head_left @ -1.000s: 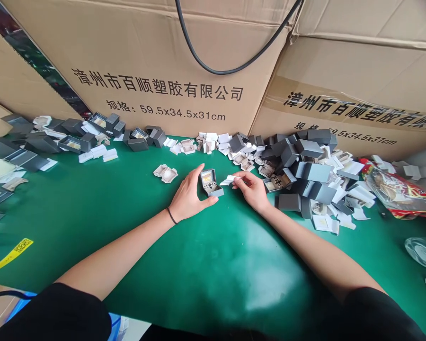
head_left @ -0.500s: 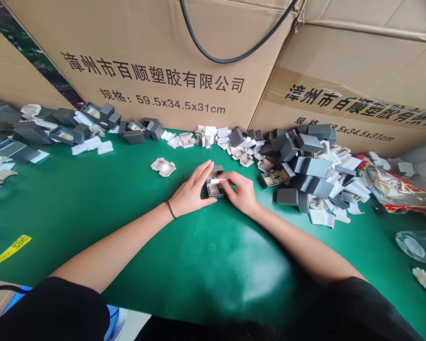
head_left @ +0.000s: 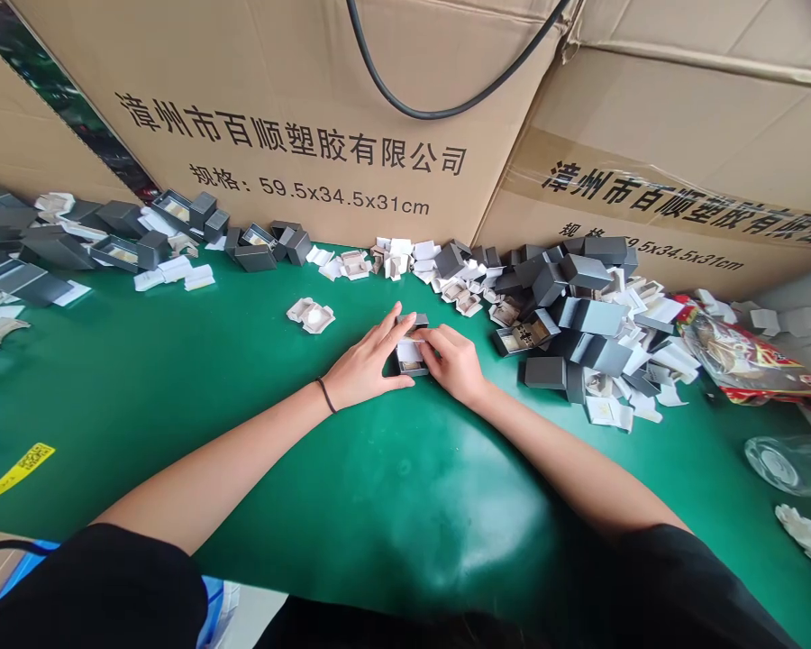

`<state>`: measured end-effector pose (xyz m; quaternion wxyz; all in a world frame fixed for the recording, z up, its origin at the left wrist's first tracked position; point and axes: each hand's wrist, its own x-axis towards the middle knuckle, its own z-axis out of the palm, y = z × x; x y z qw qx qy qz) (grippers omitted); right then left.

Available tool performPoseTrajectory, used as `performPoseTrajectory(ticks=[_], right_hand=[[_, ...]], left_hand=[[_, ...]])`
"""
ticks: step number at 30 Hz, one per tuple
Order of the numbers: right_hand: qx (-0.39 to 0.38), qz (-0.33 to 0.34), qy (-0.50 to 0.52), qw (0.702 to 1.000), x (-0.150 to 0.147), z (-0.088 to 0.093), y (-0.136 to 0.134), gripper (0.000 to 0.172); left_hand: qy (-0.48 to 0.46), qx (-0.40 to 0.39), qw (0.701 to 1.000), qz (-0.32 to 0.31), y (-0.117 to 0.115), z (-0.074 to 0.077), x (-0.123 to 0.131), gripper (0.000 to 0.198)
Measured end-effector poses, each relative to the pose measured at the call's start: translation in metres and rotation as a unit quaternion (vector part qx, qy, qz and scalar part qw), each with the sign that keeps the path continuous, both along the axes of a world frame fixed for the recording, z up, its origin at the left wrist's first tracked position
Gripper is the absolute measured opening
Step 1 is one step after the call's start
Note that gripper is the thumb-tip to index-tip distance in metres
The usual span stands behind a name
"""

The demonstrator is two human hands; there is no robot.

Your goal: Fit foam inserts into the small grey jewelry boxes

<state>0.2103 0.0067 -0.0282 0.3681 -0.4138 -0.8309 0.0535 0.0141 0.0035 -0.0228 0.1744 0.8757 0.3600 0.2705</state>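
Note:
A small dark grey box point(head_left: 414, 368) lies opened on the green table in the middle of the head view. My left hand point(head_left: 369, 365) steadies it from the left, thumb at the near edge and long fingers reaching over the far part. From the right, my right hand point(head_left: 456, 362) pinches a white card insert point(head_left: 409, 349) at the box's opening. The fingers hide part of the insert and of the box's lid. To the left, apart from both hands, lies a folded white insert point(head_left: 311, 315) with a pale round middle.
Dark boxes and white inserts heap up at the right point(head_left: 585, 329) and left point(head_left: 54, 248). Tall cartons point(head_left: 297, 54) stand behind, with a black cable point(head_left: 439, 115) hanging in front. At far right are a red food bag point(head_left: 750, 361), a glass jar point(head_left: 790, 464) and crumpled tissue point(head_left: 807, 536).
The white insert has turned from edge-on to lying flatter over the box's opening. My right fingers have curled in closer, and my left fingers reach slightly further over the box.

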Motion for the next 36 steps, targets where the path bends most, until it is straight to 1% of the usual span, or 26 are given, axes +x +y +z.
performPoseTrajectory(ticks=[3,5,9,11,14,18,21,23,28,30,33,36], right_hand=[[0.015,-0.005,-0.024,1.0,0.0,0.001,0.0,0.024],[0.021,0.012,-0.023,0.999,0.001,0.001,0.0,0.024],[0.032,0.044,-0.013,0.998,0.004,0.002,-0.001,0.03],[0.048,0.041,-0.007,0.998,0.006,0.003,-0.003,0.03],[0.066,0.019,-0.014,0.998,0.008,0.005,-0.006,0.026],[0.036,-0.023,-0.086,0.995,0.004,0.006,-0.006,0.027],[0.006,-0.065,-0.143,0.988,-0.001,0.009,-0.006,0.031],[-0.003,-0.078,-0.18,0.981,-0.003,0.013,-0.007,0.033],[0.009,-0.057,-0.307,0.95,-0.012,0.029,-0.014,0.036],[0.008,-0.053,-0.342,0.938,-0.016,0.035,-0.017,0.036],[0.002,-0.048,-0.366,0.929,-0.02,0.04,-0.018,0.034],[0.01,-0.028,-0.37,0.928,-0.018,0.042,-0.014,0.032]], left_hand=[[0.001,0.006,1.0,-0.003,0.0,0.0,0.0,0.102],[0.005,0.013,1.0,-0.005,0.0,0.0,0.0,0.102],[0.019,0.019,1.0,0.002,-0.001,0.001,0.001,0.102],[0.019,0.016,1.0,0.009,-0.001,0.001,0.001,0.105],[0.016,0.01,1.0,0.022,0.0,0.002,0.001,0.11],[0.03,0.016,0.999,0.027,0.0,0.004,0.002,0.115],[0.043,0.032,0.998,0.023,-0.001,0.004,0.002,0.114],[0.044,0.035,0.998,0.022,-0.001,0.005,0.003,0.113],[0.035,0.03,0.999,0.018,0.001,0.005,0.003,0.114],[0.032,0.031,0.999,0.02,0.001,0.005,0.003,0.116],[0.032,0.034,0.999,0.027,0.001,0.006,0.002,0.118],[0.028,0.037,0.999,0.029,0.001,0.007,0.002,0.117]])
